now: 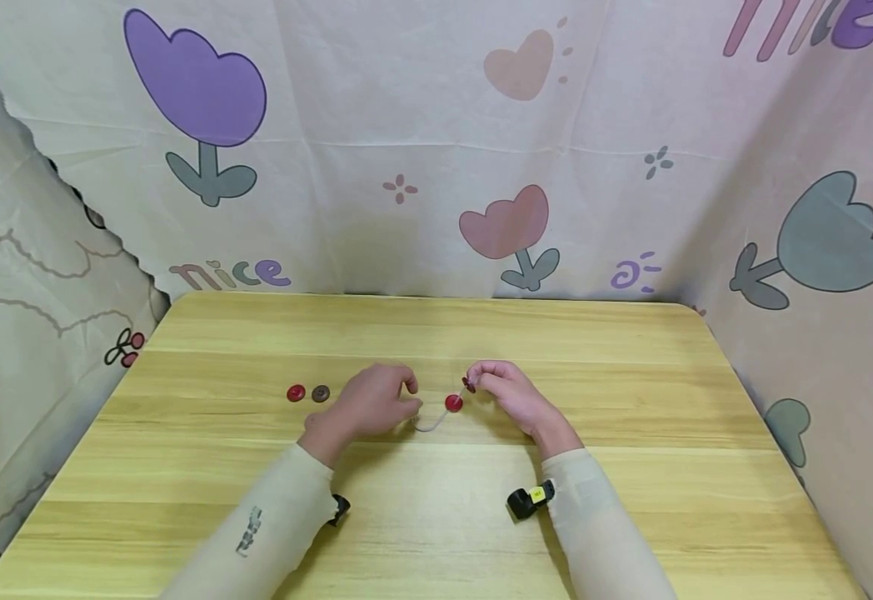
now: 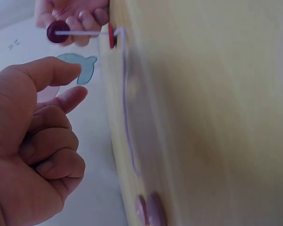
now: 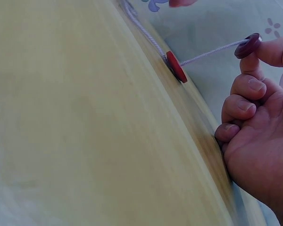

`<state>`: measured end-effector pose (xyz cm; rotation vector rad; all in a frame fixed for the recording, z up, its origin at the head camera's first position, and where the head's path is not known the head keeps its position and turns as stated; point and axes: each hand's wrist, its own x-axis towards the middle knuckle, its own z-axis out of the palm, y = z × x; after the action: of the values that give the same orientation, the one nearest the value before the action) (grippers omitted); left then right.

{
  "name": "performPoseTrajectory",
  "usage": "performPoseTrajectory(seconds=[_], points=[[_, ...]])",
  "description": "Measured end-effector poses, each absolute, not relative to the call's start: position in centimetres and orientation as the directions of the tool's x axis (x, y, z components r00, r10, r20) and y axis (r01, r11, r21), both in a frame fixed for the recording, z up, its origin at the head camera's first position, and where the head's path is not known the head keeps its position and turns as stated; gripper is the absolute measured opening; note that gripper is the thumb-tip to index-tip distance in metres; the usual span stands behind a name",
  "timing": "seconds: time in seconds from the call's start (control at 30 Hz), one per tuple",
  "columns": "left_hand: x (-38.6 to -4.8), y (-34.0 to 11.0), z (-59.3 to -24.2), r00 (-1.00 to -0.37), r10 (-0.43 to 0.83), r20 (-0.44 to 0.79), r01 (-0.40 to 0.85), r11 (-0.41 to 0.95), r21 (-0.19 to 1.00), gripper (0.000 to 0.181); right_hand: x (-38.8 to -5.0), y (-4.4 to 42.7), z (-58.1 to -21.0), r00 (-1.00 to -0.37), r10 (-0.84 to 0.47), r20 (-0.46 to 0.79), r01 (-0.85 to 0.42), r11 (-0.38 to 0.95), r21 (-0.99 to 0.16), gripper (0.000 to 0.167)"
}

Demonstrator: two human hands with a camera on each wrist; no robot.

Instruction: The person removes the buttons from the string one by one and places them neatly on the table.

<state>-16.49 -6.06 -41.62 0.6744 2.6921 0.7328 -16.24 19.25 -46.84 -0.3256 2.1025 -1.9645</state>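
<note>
Between thumb and forefinger, my right hand (image 1: 515, 397) (image 3: 259, 117) pinches a dark red button (image 3: 248, 45) (image 2: 58, 31). A pale string (image 3: 212, 52) (image 2: 125, 103) runs from that button through a bright red button (image 1: 454, 403) (image 3: 176, 67) (image 2: 112, 36), which stands tilted at the tabletop, and trails on along the wood. My left hand (image 1: 376, 400) (image 2: 42, 141) holds nothing; its thumb and forefinger are bent with a gap between them, the other fingers curled. It hovers left of the bright red button, near the trailing string.
On the wooden table (image 1: 436, 517), left of my left hand, lie a red button (image 1: 296, 392) and a brown button (image 1: 321, 393). A pinkish button (image 1: 311, 422) sits beside my left wrist. A patterned cloth (image 1: 406, 108) hangs behind the table.
</note>
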Motion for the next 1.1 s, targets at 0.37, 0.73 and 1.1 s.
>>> performPoseTrajectory(seconds=[0.37, 0.73, 1.1], points=[[-16.2, -3.9, -43.1, -0.807, 0.574, -0.141, 0.43, 0.734, 0.526, 0.012, -16.3, 19.3, -46.8, -0.946, -0.322, -0.022, 0.001, 0.066, -0.998, 0.012], [-15.8, -2.9, -44.0, -0.799, 0.58, -0.158, 0.434, 0.739, 0.516, 0.013, -16.3, 19.2, -47.0, -0.947, -0.319, -0.029, 0.009, 0.062, -0.998, 0.013], [-15.3, -2.2, -44.1, -0.76, 0.62, -0.197, 0.504, 0.753, 0.424, 0.026, -16.3, 19.2, -47.0, -0.951, -0.309, -0.028, 0.013, 0.049, -0.999, 0.012]])
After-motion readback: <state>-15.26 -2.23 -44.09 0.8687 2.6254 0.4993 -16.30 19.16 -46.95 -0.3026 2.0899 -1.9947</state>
